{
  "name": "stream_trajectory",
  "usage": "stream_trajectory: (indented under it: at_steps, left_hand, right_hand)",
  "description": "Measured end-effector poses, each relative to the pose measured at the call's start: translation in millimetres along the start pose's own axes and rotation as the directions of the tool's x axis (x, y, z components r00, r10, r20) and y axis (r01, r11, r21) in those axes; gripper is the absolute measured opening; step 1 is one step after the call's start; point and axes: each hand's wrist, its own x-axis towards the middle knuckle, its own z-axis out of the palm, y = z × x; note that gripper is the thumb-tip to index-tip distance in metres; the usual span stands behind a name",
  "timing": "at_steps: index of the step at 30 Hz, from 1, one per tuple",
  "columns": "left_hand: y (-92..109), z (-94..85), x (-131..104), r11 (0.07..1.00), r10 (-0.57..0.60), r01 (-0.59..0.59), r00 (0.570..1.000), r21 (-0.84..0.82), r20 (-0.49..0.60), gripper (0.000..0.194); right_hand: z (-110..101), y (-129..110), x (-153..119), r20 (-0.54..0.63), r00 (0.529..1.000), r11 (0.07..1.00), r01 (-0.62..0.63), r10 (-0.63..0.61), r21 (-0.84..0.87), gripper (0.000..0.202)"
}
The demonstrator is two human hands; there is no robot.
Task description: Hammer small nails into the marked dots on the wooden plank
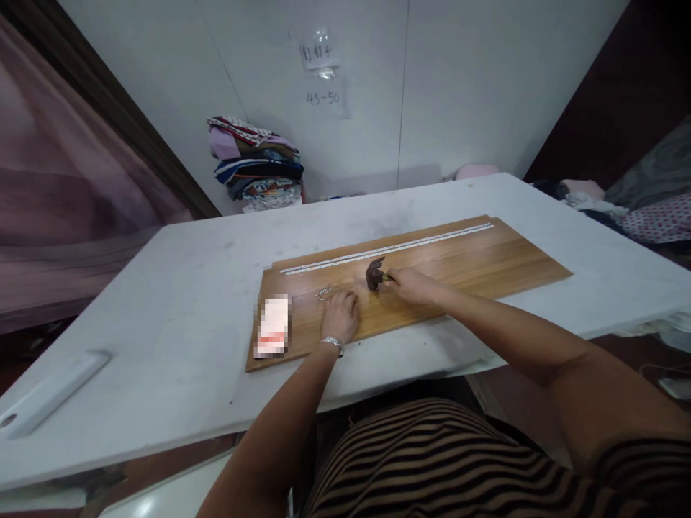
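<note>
A wooden board (pixel 458 266) lies on the white table, with two thin white strips (pixel 389 249) along its far side. My right hand (pixel 411 285) is closed round the handle of a dark claw hammer (pixel 373 275), whose head is just above or on the board near the middle. To the left of the hammer, my left hand (pixel 341 315) rests on the board with its fingers bent; whether anything is between the fingertips is too small to tell. Several nails (pixel 324 292) lie loose beside its fingers. A blurred-out phone-like object (pixel 273 326) lies at the board's left end.
On the left of the white table (pixel 188 309) lies a long white plastic piece (pixel 57 392). Folded cloths (pixel 259 162) are stacked beyond the far edge, against the wall. Two paper notes (pixel 324 97) hang on the wall. More fabric (pixel 658 219) is at the right.
</note>
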Motion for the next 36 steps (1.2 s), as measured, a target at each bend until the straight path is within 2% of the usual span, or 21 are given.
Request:
stream_trajectory:
  at_steps: [28, 36]
  left_hand:
    - [-3.8, 3.6, 0.4, 1.0, 0.007, -0.007, 1.0, -0.007, -0.009, 0.033]
    - [-4.4, 4.5, 0.3, 1.0, 0.012, -0.012, 1.0, -0.015, -0.021, 0.033]
  right_hand:
    - [4.5, 2.2, 1.4, -0.015, 0.999, 0.999, 0.031, -0.031, 0.017, 0.037]
    - [0.3, 2.6, 1.5, -0.012, 1.0, 1.0, 0.006, -0.006, 0.007, 0.037]
